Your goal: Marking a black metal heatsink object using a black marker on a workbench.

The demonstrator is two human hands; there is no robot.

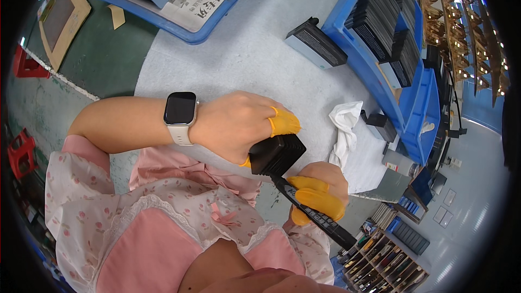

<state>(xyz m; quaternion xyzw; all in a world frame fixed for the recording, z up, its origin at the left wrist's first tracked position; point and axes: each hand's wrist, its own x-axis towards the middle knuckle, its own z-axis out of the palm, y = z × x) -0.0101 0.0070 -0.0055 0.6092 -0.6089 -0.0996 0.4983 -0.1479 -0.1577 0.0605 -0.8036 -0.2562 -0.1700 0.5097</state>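
Note:
My left hand [233, 119], with a smartwatch [181, 109] on its wrist and yellow finger cots, is closed around a small stack of black rectangular pieces [279, 154]. The stack is held tilted over the near edge of the white-covered table. My right hand [328, 179], also in yellow finger cots, grips a long slim black-handled tool [337, 231] with light markings. The tool's far end touches or overlaps the lower edge of the stack; its exact tip cannot be made out. Beyond my right hand lies a crumpled white cloth [344, 125].
A block of black pieces with a light blue side [317, 46] lies on the white table cover [217, 65]. Blue trays with black stacks stand at right [374, 70] and far left [203, 35], the latter lined with newspaper. A bottle [399, 161] stands at the right edge.

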